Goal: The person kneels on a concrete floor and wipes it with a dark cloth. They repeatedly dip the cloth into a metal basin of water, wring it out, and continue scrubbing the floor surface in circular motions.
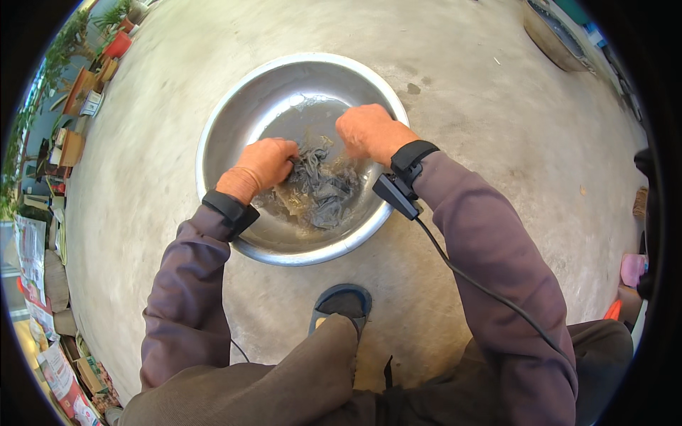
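Note:
A wide metal basin (pixel 226 128) rests on the floor before me, holding shallow, cloudy water. In the water lies a soaked, crumpled dark grey cloth (pixel 327 199). My left hand (pixel 266 162) has its fingers curled around the cloth's upper left part. Over the basin's right side, my right hand (pixel 370 133) is bent into a loose fist near the cloth's upper right end. Its fingertips point down and away from view, so whether it grips anything is hidden. Black straps circle both wrists.
A cable (pixel 479 287) runs from a black device (pixel 395 196) at my right wrist along the sleeve. My slippered foot (pixel 341 303) is close to the basin's near rim. Potted plants (pixel 117 45) line the far left, and a large tub (pixel 554 40) stands at upper right.

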`<action>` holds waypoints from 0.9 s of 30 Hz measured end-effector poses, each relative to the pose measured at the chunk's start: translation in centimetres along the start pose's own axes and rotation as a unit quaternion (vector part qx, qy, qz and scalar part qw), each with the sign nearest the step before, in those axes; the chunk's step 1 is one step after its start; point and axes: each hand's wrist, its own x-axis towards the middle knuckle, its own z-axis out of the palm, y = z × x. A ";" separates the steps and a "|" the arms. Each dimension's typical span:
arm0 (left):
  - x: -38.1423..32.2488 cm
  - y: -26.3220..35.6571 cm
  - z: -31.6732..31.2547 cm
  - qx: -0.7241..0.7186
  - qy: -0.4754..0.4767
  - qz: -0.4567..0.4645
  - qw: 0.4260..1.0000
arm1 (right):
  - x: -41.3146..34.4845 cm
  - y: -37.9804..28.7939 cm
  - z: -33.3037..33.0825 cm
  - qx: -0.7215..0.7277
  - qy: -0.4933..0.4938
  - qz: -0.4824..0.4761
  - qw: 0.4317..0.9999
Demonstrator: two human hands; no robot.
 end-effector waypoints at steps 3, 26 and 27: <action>-0.2 -1.0 -1.9 -0.002 0.110 -0.062 0.992 | -0.2 0.3 -0.3 0.017 0.072 0.018 0.997; -2.4 -4.0 -5.5 -0.357 0.154 0.005 0.921 | 0.5 1.0 -1.3 0.369 -0.008 -0.003 0.930; -2.4 -4.0 -5.5 -0.366 0.116 0.004 0.923 | 0.6 0.8 -0.9 0.301 -0.001 0.011 0.954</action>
